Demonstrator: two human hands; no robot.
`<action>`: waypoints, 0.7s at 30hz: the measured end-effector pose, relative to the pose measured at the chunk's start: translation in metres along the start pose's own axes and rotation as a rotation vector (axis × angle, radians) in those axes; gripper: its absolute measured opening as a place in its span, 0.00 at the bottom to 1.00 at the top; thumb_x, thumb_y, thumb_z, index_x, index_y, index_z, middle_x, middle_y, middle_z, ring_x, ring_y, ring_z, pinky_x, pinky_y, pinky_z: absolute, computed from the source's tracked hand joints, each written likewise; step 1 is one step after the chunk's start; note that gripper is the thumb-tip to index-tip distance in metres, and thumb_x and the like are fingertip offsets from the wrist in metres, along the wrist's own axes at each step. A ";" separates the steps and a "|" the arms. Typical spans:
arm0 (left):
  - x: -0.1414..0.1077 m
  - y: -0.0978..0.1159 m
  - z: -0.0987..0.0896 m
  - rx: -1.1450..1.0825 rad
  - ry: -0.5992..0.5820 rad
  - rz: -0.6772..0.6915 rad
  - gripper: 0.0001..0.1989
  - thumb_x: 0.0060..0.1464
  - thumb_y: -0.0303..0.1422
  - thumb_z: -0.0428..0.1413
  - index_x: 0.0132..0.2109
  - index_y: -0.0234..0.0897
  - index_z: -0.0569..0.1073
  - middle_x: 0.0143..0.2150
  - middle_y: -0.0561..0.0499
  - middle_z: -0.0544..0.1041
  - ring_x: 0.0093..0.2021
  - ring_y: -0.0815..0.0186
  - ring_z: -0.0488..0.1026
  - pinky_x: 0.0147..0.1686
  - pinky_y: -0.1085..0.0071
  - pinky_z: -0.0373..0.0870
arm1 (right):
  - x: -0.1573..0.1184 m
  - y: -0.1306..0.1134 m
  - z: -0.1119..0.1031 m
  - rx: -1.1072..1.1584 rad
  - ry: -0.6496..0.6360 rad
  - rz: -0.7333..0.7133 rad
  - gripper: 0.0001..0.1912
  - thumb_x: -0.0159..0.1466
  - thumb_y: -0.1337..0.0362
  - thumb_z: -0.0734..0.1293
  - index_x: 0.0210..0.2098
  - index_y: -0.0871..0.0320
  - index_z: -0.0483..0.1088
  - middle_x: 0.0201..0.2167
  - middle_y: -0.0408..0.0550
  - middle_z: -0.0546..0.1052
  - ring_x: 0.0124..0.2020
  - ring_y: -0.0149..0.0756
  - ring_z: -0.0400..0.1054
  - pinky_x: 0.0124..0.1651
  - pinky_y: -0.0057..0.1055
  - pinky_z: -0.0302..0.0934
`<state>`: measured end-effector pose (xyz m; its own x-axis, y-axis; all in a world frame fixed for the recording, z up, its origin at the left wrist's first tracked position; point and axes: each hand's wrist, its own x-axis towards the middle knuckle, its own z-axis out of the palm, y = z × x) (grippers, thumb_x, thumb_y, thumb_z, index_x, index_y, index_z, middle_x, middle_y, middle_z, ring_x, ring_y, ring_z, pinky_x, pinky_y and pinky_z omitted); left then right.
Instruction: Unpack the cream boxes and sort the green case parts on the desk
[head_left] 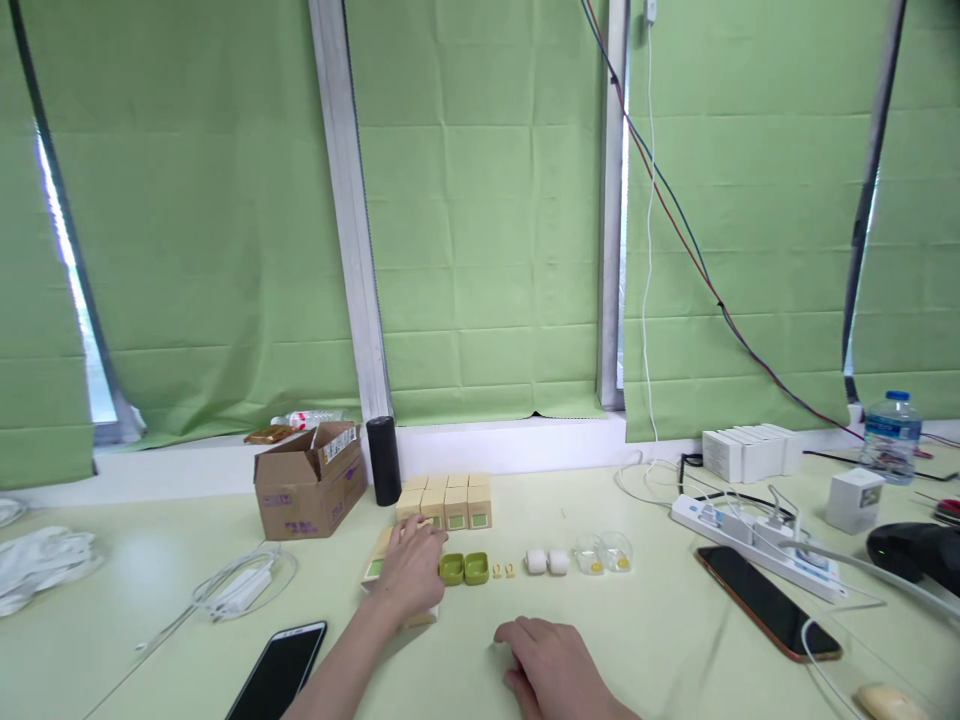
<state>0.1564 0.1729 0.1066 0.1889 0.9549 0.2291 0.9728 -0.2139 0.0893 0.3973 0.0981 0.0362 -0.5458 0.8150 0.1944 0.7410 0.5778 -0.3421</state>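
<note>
With my left hand point(411, 568) over the near-left cream boxes point(373, 568), its grip hidden, and my right hand point(553, 665) loosely curled, empty, the green cups point(476, 581), white cylinders point(557, 562) and clear containers point(616, 552) sit unboxed on the table point(472, 665).

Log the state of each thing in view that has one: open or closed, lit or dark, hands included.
Left hand: over beige boxes, grip unclear
Right hand: loosely curled, nothing visibly held
Cardboard box: flaps open
Green cups: open-topped
Left phone: screen dark
Right phone: screen dark
Power strip: plugs inserted
Water bottle: upright, capped
Blinds: lowered
</note>
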 end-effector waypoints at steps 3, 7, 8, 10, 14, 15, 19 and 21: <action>-0.011 -0.017 -0.013 0.023 0.041 -0.040 0.31 0.48 0.30 0.58 0.61 0.38 0.75 0.66 0.40 0.73 0.72 0.46 0.58 0.68 0.51 0.54 | 0.000 -0.001 0.000 0.001 -0.006 -0.003 0.24 0.59 0.70 0.66 0.55 0.53 0.72 0.51 0.49 0.82 0.49 0.48 0.77 0.48 0.36 0.66; -0.031 -0.040 -0.023 0.045 0.069 -0.078 0.32 0.56 0.35 0.56 0.68 0.35 0.68 0.72 0.37 0.65 0.73 0.46 0.56 0.69 0.51 0.55 | 0.000 -0.002 0.000 -0.005 -0.012 -0.008 0.24 0.59 0.69 0.66 0.55 0.54 0.72 0.51 0.50 0.82 0.49 0.49 0.77 0.47 0.37 0.66; -0.036 -0.044 -0.023 0.050 0.068 -0.079 0.32 0.57 0.34 0.55 0.68 0.35 0.69 0.72 0.37 0.65 0.74 0.46 0.56 0.70 0.51 0.54 | 0.000 -0.002 0.000 -0.005 -0.011 -0.010 0.24 0.59 0.70 0.66 0.55 0.54 0.72 0.51 0.50 0.82 0.49 0.49 0.77 0.47 0.37 0.67; -0.044 -0.049 -0.019 0.051 0.049 -0.067 0.30 0.59 0.35 0.54 0.68 0.40 0.69 0.75 0.39 0.62 0.75 0.45 0.55 0.71 0.50 0.54 | 0.000 -0.002 0.000 -0.006 -0.011 -0.015 0.24 0.59 0.70 0.66 0.55 0.54 0.72 0.50 0.50 0.82 0.49 0.49 0.77 0.47 0.37 0.67; -0.050 -0.051 -0.004 0.021 -0.036 0.008 0.29 0.62 0.37 0.54 0.69 0.50 0.69 0.77 0.45 0.59 0.76 0.44 0.52 0.71 0.46 0.53 | 0.001 -0.001 0.001 -0.004 -0.008 -0.017 0.25 0.58 0.71 0.66 0.55 0.54 0.72 0.50 0.50 0.82 0.50 0.49 0.77 0.48 0.37 0.67; -0.050 -0.051 -0.001 0.015 -0.043 0.025 0.28 0.62 0.36 0.53 0.69 0.51 0.69 0.76 0.45 0.61 0.76 0.45 0.53 0.71 0.46 0.54 | 0.001 0.000 0.002 -0.004 -0.007 -0.013 0.25 0.58 0.72 0.65 0.55 0.54 0.72 0.50 0.50 0.82 0.50 0.49 0.77 0.48 0.37 0.67; -0.048 -0.052 0.005 -0.020 -0.003 0.065 0.24 0.63 0.34 0.52 0.64 0.47 0.74 0.69 0.44 0.72 0.74 0.49 0.60 0.70 0.47 0.58 | 0.002 0.002 0.004 -0.009 -0.008 -0.011 0.25 0.58 0.72 0.66 0.54 0.53 0.72 0.50 0.49 0.82 0.50 0.49 0.78 0.48 0.36 0.67; -0.048 -0.053 0.004 -0.038 0.009 0.068 0.23 0.62 0.34 0.52 0.62 0.45 0.75 0.68 0.44 0.74 0.73 0.49 0.61 0.70 0.48 0.58 | 0.001 0.002 0.003 -0.007 -0.003 -0.019 0.25 0.58 0.72 0.66 0.55 0.54 0.72 0.50 0.50 0.82 0.50 0.49 0.77 0.48 0.37 0.68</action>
<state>0.0961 0.1391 0.0865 0.2530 0.9359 0.2450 0.9518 -0.2861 0.1102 0.3966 0.0999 0.0328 -0.5606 0.8041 0.1980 0.7336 0.5931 -0.3316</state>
